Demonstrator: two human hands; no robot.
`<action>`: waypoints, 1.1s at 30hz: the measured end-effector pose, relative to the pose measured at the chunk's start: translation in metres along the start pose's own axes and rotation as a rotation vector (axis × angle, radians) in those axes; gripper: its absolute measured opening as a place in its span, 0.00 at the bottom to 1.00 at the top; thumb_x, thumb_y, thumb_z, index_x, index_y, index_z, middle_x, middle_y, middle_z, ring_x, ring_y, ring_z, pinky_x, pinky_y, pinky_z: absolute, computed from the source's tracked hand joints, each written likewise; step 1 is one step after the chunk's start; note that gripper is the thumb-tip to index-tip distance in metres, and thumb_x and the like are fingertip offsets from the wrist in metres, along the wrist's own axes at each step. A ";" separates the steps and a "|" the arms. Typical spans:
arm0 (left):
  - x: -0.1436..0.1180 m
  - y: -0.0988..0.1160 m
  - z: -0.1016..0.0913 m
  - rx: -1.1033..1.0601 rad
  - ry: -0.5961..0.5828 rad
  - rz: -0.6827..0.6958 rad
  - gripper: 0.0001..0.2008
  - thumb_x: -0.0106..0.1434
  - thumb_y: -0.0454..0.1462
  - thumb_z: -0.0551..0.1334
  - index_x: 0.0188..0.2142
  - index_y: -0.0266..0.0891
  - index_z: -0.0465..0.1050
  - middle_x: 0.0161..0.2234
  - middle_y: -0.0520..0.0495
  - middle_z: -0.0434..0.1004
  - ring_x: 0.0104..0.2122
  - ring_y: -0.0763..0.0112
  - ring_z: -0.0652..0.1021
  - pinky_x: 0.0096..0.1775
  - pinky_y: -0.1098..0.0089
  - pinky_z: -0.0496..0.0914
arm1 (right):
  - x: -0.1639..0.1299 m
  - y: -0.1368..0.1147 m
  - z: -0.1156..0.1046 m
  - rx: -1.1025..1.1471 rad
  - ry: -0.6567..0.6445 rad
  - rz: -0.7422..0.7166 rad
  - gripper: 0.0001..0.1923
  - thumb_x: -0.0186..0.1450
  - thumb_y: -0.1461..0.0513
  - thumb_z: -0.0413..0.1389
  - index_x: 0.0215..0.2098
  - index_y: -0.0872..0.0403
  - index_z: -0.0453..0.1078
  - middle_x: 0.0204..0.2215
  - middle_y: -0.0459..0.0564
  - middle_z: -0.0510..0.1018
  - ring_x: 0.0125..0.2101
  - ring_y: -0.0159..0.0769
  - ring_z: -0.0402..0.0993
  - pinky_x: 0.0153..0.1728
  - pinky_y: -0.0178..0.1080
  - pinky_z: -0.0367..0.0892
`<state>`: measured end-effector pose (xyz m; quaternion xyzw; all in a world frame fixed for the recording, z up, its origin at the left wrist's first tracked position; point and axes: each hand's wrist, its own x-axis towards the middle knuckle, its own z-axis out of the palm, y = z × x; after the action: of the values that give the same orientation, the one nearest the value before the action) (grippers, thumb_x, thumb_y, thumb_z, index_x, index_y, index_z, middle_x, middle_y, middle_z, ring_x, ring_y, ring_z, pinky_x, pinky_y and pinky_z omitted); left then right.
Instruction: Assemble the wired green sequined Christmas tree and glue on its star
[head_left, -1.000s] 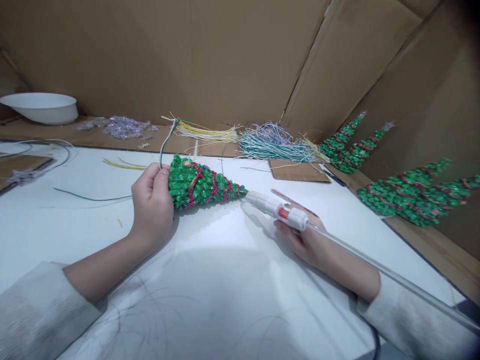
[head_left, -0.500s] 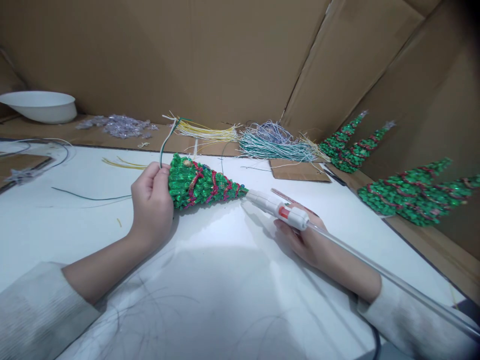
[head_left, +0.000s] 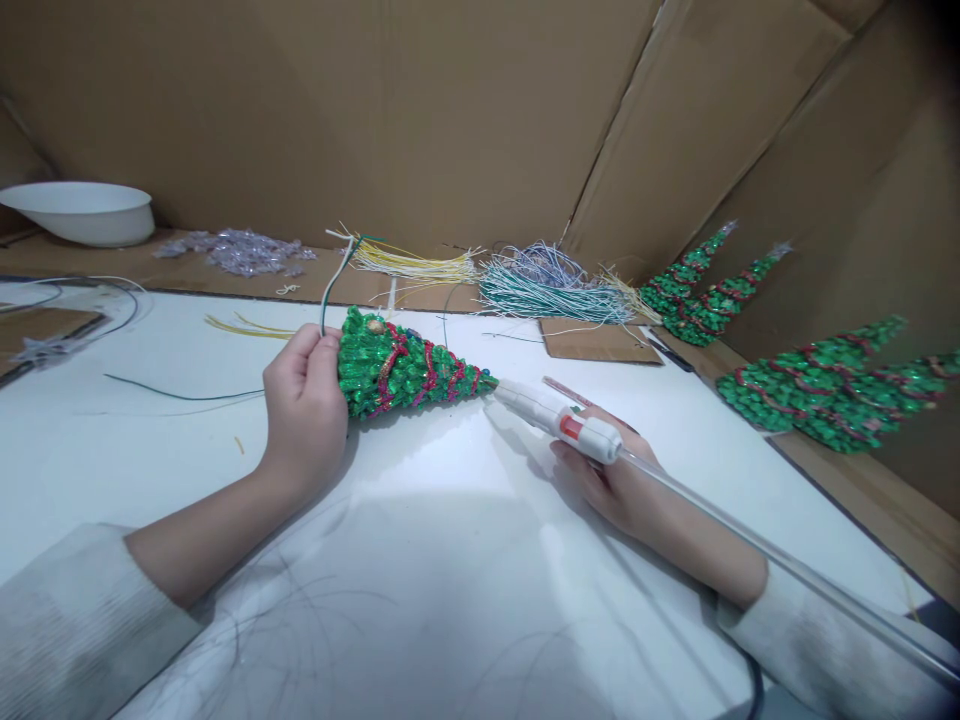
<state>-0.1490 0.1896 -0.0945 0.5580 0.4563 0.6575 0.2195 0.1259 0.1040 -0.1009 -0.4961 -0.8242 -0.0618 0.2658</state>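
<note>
My left hand (head_left: 304, 410) grips the wide base of a green sequinned cone tree (head_left: 401, 370) with red garland, held on its side over the white table (head_left: 420, 560). A green and white wire (head_left: 330, 285) rises from the base by my fingers. My right hand (head_left: 619, 480) holds a white glue gun (head_left: 559, 420) with a clear glue stick (head_left: 757, 550) trailing back along my forearm. The gun's nozzle touches the tree's pointed tip.
Bundles of yellow wires (head_left: 409, 265) and teal and blue wires (head_left: 547, 285) lie at the table's far edge. Several finished trees (head_left: 817, 385) lean on the cardboard wall at right. A white bowl (head_left: 79, 212) and clear beads (head_left: 236, 250) sit far left.
Almost nothing; my right hand and the glue gun have shifted very slightly to the right and down. The left hand and the tree stay put.
</note>
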 end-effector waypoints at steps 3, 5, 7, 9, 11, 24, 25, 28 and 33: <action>0.000 0.001 0.000 -0.003 0.000 -0.002 0.12 0.61 0.33 0.51 0.21 0.39 0.59 0.20 0.55 0.56 0.23 0.75 0.58 0.26 0.71 0.53 | 0.000 -0.001 -0.001 0.004 -0.003 0.002 0.03 0.65 0.61 0.49 0.35 0.53 0.61 0.34 0.53 0.73 0.35 0.39 0.73 0.33 0.38 0.68; 0.000 0.001 0.000 -0.004 0.000 -0.007 0.13 0.61 0.33 0.51 0.21 0.39 0.59 0.20 0.55 0.55 0.23 0.75 0.57 0.26 0.71 0.53 | 0.000 -0.001 -0.001 0.012 -0.010 0.003 0.02 0.65 0.62 0.49 0.35 0.53 0.61 0.34 0.53 0.73 0.34 0.38 0.72 0.33 0.38 0.67; 0.000 0.002 0.000 -0.002 0.000 -0.009 0.13 0.61 0.32 0.51 0.20 0.39 0.59 0.20 0.55 0.55 0.23 0.75 0.57 0.25 0.71 0.53 | -0.001 -0.001 -0.001 0.009 -0.003 -0.001 0.02 0.65 0.62 0.49 0.35 0.53 0.61 0.33 0.53 0.73 0.32 0.37 0.72 0.31 0.37 0.67; -0.001 0.002 0.000 -0.001 0.003 -0.008 0.12 0.61 0.32 0.51 0.20 0.39 0.59 0.20 0.54 0.55 0.23 0.75 0.57 0.25 0.71 0.53 | -0.001 0.000 0.000 -0.003 0.001 0.000 0.02 0.65 0.62 0.49 0.34 0.53 0.61 0.33 0.52 0.72 0.32 0.36 0.71 0.30 0.36 0.66; -0.001 0.002 0.000 -0.001 0.005 -0.007 0.13 0.61 0.32 0.51 0.20 0.39 0.58 0.20 0.54 0.56 0.23 0.75 0.58 0.26 0.71 0.53 | -0.002 0.000 0.000 -0.009 0.000 0.003 0.03 0.65 0.62 0.49 0.34 0.53 0.61 0.31 0.51 0.71 0.31 0.36 0.71 0.29 0.35 0.66; -0.001 0.000 0.001 -0.025 -0.004 -0.018 0.12 0.61 0.33 0.52 0.21 0.39 0.59 0.20 0.55 0.54 0.23 0.75 0.57 0.25 0.70 0.52 | -0.003 -0.003 -0.003 -0.038 -0.041 0.018 0.04 0.66 0.60 0.47 0.35 0.52 0.59 0.29 0.48 0.67 0.26 0.33 0.68 0.24 0.34 0.63; -0.001 0.000 0.001 -0.027 -0.004 -0.020 0.12 0.61 0.33 0.52 0.21 0.39 0.59 0.20 0.55 0.54 0.23 0.75 0.57 0.25 0.70 0.52 | -0.003 -0.003 -0.003 -0.042 -0.044 0.012 0.04 0.66 0.60 0.47 0.35 0.52 0.59 0.29 0.48 0.68 0.26 0.33 0.67 0.24 0.34 0.63; -0.001 0.000 0.001 -0.037 0.001 -0.023 0.12 0.61 0.33 0.52 0.21 0.39 0.60 0.20 0.55 0.53 0.22 0.75 0.57 0.25 0.70 0.52 | -0.004 -0.003 -0.003 -0.056 -0.054 -0.002 0.03 0.65 0.61 0.47 0.36 0.53 0.59 0.29 0.49 0.68 0.26 0.34 0.67 0.24 0.35 0.63; -0.001 0.001 0.001 -0.053 -0.008 -0.039 0.12 0.62 0.34 0.51 0.21 0.39 0.60 0.20 0.55 0.54 0.23 0.75 0.57 0.25 0.70 0.53 | -0.005 -0.002 -0.003 -0.093 -0.063 0.003 0.03 0.63 0.63 0.48 0.36 0.53 0.60 0.30 0.50 0.70 0.26 0.35 0.68 0.25 0.36 0.63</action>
<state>-0.1480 0.1885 -0.0948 0.5458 0.4486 0.6626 0.2487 0.1266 0.0981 -0.1007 -0.5111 -0.8276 -0.0839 0.2165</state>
